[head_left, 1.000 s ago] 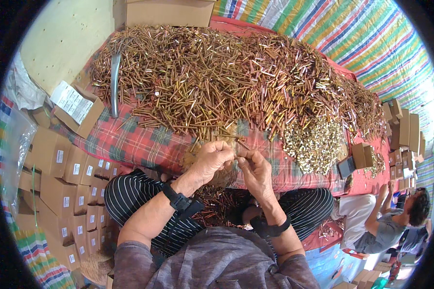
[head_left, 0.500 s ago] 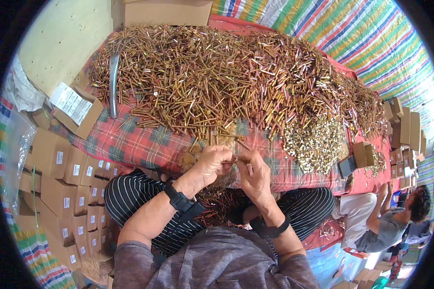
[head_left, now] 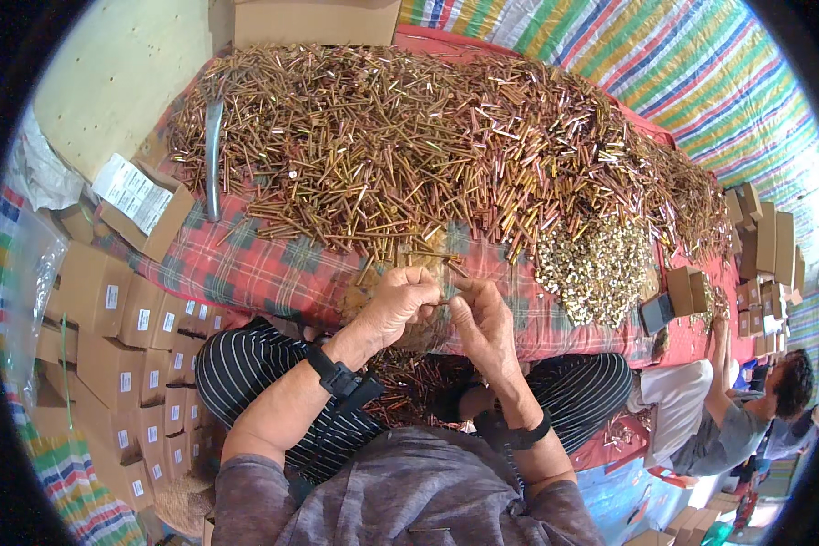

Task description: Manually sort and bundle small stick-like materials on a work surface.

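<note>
A huge heap of long brass-coloured screws covers a red plaid cloth on the table ahead of me. My left hand is closed around a bunch of these screws close to the table's near edge. My right hand pinches the same bunch from the right, fingertips touching the left hand. A small open cardboard box lies just behind my hands, partly hidden by them. More screws lie in my lap between my striped trouser legs.
Stacks of small brown labelled boxes stand at my left. A pile of short silvery screws lies to the right. Another person sits at lower right beside more boxes. A grey metal tool lies at the heap's left.
My hands have stayed at the table's near edge, working the bunch of screws; the fingers have shifted slightly and come closer together.
</note>
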`<state>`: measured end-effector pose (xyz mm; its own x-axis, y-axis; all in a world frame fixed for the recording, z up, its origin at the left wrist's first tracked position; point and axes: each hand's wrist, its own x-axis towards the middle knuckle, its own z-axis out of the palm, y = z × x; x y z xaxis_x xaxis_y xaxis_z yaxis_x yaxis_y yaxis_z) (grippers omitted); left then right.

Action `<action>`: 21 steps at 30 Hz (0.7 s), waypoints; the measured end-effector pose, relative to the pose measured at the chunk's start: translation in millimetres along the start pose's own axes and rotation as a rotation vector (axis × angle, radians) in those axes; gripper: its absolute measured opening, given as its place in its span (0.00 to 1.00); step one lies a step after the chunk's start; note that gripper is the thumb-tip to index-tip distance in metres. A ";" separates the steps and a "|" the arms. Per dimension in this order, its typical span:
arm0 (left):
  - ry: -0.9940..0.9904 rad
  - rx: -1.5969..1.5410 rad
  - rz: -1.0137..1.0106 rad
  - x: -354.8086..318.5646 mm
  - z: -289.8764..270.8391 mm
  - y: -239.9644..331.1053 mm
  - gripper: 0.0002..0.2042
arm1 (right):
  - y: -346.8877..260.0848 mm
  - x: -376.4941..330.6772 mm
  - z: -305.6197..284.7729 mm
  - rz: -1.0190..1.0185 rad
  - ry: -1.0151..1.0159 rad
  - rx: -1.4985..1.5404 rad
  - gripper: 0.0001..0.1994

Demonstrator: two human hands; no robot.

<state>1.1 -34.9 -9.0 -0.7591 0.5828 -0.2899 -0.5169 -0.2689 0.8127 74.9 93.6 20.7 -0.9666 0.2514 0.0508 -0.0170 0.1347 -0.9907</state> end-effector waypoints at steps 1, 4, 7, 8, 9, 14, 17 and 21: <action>0.022 0.034 -0.038 -0.8 -0.1 1.9 0.02 | -1.1 0.6 -2.8 0.000 0.022 -0.086 0.09; -0.040 0.055 0.025 -1.0 -2.7 -0.7 0.02 | 2.4 3.2 -15.7 0.053 -0.138 -0.314 0.08; -0.022 -0.038 -0.086 -2.2 1.2 3.8 0.02 | 5.9 2.5 -15.4 -0.027 -0.111 -0.254 0.05; -0.019 -0.039 -0.086 -2.5 1.1 4.8 0.02 | 3.8 2.1 -13.2 -0.026 -0.114 -0.254 0.05; 0.003 -0.120 -0.140 -2.3 0.7 6.0 0.02 | -0.2 1.7 -10.4 -0.150 -0.090 -0.325 0.03; 0.010 -0.264 -0.271 -1.1 -2.4 4.4 0.02 | 0.0 3.6 -7.7 -0.479 -0.062 -0.417 0.06; -0.068 -0.332 -0.318 1.5 -8.1 1.4 0.02 | -2.2 2.7 -8.6 -0.414 -0.088 -0.373 0.08; -0.088 -0.337 -0.317 1.8 -9.0 -1.0 0.03 | -2.3 2.6 -9.6 -0.421 -0.109 -0.345 0.09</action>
<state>-3.3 -40.5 -14.9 -0.5141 0.7353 -0.4416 -0.8285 -0.2926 0.4775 74.9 103.1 24.4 -0.9158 0.0098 0.4016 -0.3400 0.5131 -0.7881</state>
